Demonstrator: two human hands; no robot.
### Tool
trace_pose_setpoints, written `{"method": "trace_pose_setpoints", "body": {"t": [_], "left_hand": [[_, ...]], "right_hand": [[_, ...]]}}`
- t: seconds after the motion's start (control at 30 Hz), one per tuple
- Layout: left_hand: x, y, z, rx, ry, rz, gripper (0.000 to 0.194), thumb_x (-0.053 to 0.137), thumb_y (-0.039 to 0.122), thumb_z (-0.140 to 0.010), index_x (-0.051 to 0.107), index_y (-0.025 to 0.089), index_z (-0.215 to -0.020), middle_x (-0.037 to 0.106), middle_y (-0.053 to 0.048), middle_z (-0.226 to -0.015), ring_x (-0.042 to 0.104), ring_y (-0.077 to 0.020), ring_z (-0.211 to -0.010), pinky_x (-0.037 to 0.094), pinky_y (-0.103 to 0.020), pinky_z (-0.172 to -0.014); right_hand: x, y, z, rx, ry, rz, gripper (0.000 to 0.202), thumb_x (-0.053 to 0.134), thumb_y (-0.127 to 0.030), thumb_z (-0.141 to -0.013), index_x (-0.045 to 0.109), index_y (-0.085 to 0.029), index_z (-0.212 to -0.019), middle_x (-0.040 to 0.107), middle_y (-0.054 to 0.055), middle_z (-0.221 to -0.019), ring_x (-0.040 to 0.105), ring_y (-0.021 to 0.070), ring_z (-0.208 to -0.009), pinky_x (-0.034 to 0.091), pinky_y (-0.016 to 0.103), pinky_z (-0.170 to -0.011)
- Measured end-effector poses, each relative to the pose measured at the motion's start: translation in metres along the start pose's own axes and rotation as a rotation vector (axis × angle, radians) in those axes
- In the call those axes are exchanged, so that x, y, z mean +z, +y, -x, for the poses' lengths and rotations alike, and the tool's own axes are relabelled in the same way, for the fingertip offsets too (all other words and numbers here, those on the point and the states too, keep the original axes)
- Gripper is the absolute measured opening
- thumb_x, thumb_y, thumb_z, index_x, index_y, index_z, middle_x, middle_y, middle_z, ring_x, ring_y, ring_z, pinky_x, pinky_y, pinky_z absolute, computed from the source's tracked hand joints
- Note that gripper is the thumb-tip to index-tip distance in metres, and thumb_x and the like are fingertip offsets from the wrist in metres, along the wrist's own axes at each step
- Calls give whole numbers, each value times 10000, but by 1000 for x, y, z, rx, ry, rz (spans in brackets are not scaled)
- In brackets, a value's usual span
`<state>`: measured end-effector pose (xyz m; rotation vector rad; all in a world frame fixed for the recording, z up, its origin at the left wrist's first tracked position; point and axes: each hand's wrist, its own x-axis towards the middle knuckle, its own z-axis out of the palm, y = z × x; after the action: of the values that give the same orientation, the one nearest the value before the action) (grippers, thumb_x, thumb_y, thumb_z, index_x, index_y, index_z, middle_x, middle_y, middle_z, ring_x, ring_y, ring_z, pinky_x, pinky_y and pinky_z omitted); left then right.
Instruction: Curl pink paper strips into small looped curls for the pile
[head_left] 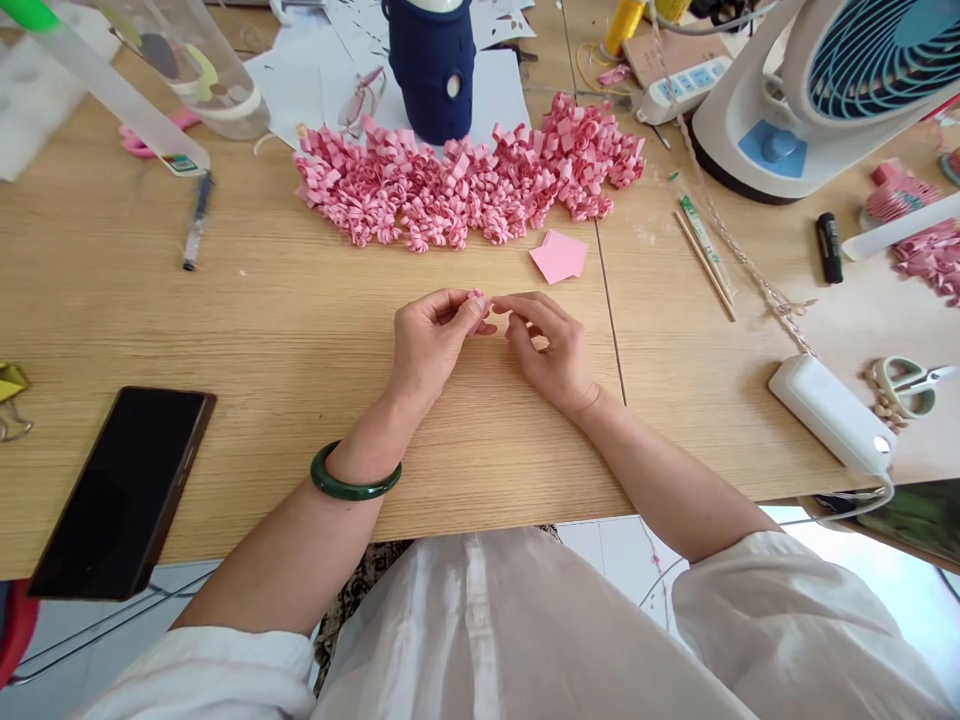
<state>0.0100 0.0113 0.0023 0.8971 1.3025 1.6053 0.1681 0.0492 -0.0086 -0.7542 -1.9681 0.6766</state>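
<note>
My left hand (pixel 435 335) is closed in a pinch on a small pink paper piece (pixel 478 295), mostly hidden by the thumb and fingers. Beside it, my right hand (pixel 551 345) has its index finger stretched toward the left fingertips, with the thumb and other fingers curled; nothing shows between them. Just beyond the hands lie pink paper pentagons (pixel 559 257) in a small stack. Behind these spreads a long heap of curled pink paper flowers (pixel 450 190). A dark green bangle (pixel 355 488) circles my left wrist.
A black phone (pixel 120 490) lies at the left, a dark blue cup (pixel 431 75) behind the heap. At the right are a white fan (pixel 780 130), a white power bank (pixel 832 412), scissors (pixel 907 388), a black marker (pixel 829 248) and thin wooden sticks (pixel 706 265).
</note>
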Motion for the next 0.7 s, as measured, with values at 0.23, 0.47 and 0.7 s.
{"method": "trace_pose_setpoints", "body": {"t": [0.23,0.47,0.7], "left_hand": [[0,-3,2,48,-83,-121,345,839,501,-832,784,165,-778,737,-13,-741,696,-129,-687,626,-243,-703],[-1,0,2,84,-136,-210,397,819,568,-846,792,177,-778,764,-33,-747,723,-156,-701,598,-243,-682],[-2,1,2,56,-165,-202,383,845,557,-815,811,177,-853,809,-49,-878,750,-167,-779,622,-262,-763]], "right_hand": [[3,-3,-6,353,55,-279,215,711,-377,-972,755,-177,-906,787,40,-912,666,106,-702,539,241,-619],[4,-4,-8,453,77,-391,416,812,-591,-864,715,-189,-819,731,4,-792,619,92,-615,537,242,-559],[1,-6,-10,465,71,-444,504,805,-678,-834,676,-194,-780,689,-14,-744,586,76,-560,525,233,-526]]}}
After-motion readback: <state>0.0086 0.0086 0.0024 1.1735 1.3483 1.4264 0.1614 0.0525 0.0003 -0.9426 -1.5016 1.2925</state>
